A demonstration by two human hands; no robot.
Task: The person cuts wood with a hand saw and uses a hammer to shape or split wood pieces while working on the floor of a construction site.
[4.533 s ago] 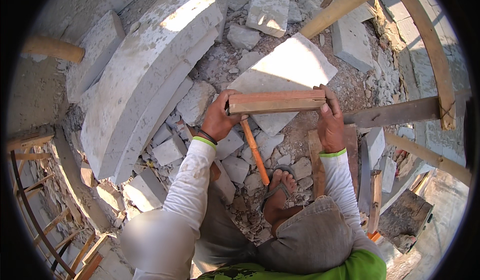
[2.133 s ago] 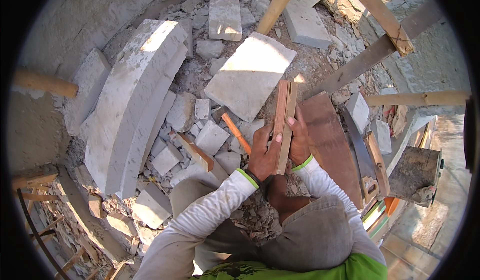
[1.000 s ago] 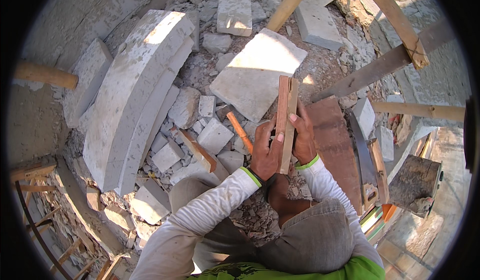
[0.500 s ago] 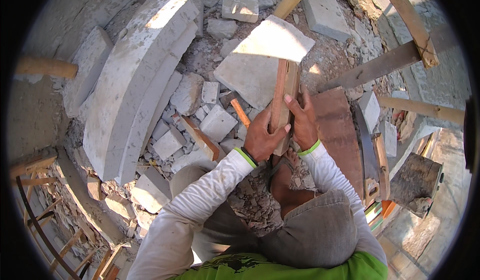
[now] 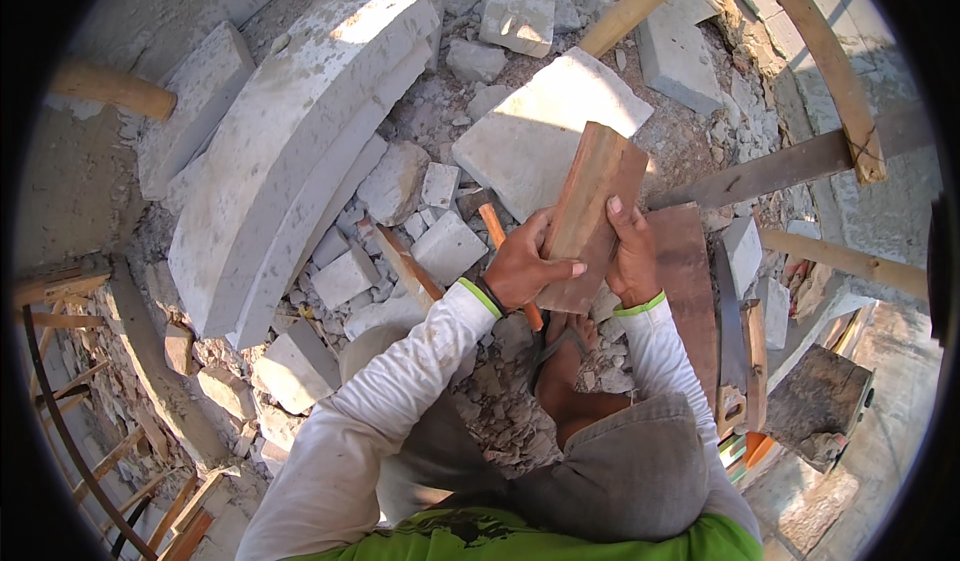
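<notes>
Between my two hands is a short brown wooden block [image 5: 590,196], tilted with its far end up and its broad faces showing. My left hand [image 5: 528,266] grips its left edge near the lower end, thumb lying across the face. My right hand [image 5: 634,253] holds the right edge, its thumb pressed on the face and its fingers mostly hidden behind. A hammer with an orange-brown handle [image 5: 492,226] lies just beyond my left hand, partly covered by it. To the right of my right hand lies a wide reddish-brown board [image 5: 688,286].
A long pale concrete slab [image 5: 285,151] lies at the left, beside broken blocks [image 5: 345,279]. A flat slab [image 5: 520,151] lies ahead. Beside the board is a handsaw [image 5: 732,331]. Wooden poles [image 5: 640,6] and a dark plank [image 5: 760,173] cross the far right.
Both hands have turned the wooden block, so its broad faces now show instead of its narrow edge. The view has shifted slightly, and more of the hammer's handle is visible.
</notes>
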